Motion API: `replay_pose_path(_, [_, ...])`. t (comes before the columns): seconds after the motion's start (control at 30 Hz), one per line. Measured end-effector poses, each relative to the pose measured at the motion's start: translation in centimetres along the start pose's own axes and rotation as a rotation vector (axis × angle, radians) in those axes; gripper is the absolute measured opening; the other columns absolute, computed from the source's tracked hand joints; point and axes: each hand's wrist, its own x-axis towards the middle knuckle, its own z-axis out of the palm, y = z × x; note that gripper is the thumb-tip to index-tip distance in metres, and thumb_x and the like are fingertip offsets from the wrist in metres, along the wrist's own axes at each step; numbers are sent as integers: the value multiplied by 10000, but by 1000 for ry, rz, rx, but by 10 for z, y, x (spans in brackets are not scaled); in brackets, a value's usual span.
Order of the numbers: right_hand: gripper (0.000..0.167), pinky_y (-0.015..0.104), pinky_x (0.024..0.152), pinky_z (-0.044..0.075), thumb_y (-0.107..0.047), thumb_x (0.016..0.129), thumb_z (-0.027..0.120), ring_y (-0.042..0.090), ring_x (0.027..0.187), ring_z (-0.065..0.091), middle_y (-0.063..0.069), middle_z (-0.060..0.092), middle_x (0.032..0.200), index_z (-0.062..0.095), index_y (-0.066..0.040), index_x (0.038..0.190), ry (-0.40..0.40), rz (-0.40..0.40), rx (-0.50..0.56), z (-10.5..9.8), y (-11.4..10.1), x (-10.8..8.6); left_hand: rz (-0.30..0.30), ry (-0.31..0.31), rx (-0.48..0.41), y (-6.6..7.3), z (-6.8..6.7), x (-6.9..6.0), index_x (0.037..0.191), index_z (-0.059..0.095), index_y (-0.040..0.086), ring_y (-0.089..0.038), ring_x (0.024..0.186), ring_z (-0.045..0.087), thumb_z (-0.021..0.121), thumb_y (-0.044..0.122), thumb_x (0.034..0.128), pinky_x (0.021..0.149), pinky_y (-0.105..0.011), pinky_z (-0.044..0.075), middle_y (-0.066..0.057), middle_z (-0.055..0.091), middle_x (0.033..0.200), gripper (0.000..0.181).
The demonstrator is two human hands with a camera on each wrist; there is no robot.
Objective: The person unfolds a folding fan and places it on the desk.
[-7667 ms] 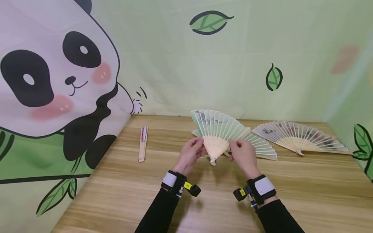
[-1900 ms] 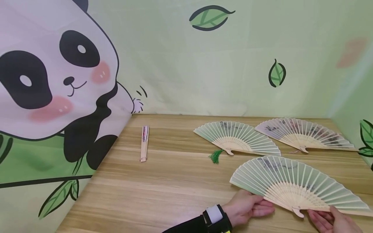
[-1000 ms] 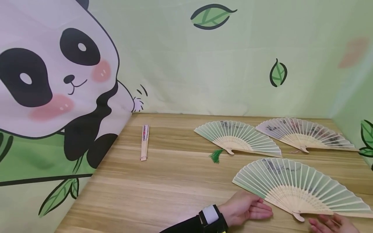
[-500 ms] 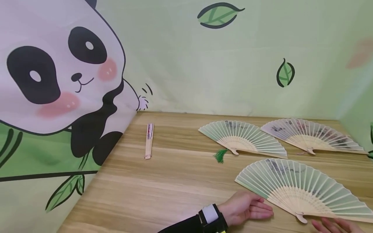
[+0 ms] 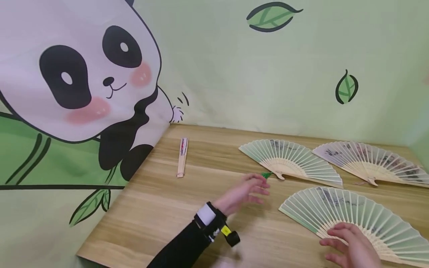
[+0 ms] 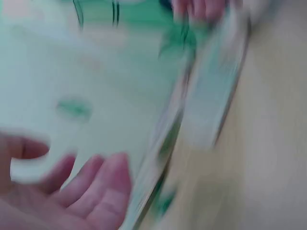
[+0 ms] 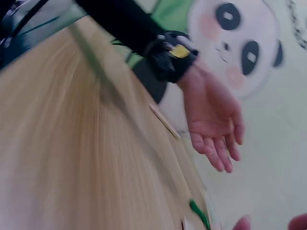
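An unfolded pale green folding fan [image 5: 375, 212] lies at the front right of the table in the head view. My right hand [image 5: 352, 245] is over its lower ribs, fingers loosely bent and holding nothing. My left hand [image 5: 242, 195] hovers left of that fan, fingers loose, near the green tassel [image 5: 267, 175] of a second unfolded green fan [image 5: 288, 160]. The left wrist view is blurred; it shows the left hand's spread fingers [image 6: 96, 191] and one fan [image 6: 211, 105]. From the right wrist, my left hand [image 7: 211, 110] appears with nothing in it.
An unfolded lilac fan [image 5: 372, 162] lies at the back right, beside the second green fan. A folded fan [image 5: 182, 156] lies at the back left of the wooden table [image 5: 144, 227]. Behind stands a green backdrop [image 5: 214, 56] printed with a panda.
Both hands have left the edges of the front green fan, which was earlier partly unfolded between them and then laid down. The left hand moved up and left; the head view swung left.
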Motion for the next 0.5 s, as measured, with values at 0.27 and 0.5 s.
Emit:
replay_pose_path(0.27, [203,382,721,569,-104,1018,359,229,916,604,136,479,1137,392,-1,1190,-77,-171,-145,113,-13,21,65,451,519,25,-105,-10,1240,580,1,-283,973,596,506,204,1014,703,-346,539,-196,605,1156,313])
replay_pose_path(0.5, [239,345,704,567,-118,1002,402,258,912,590,194,450,1169,417,14,1201,-154,-206,-92,175,-29,47,47,736,823,26,-172,-14,1174,596,-33,-306,942,599,506,152,959,812,-413,505,-183,640,1074,298])
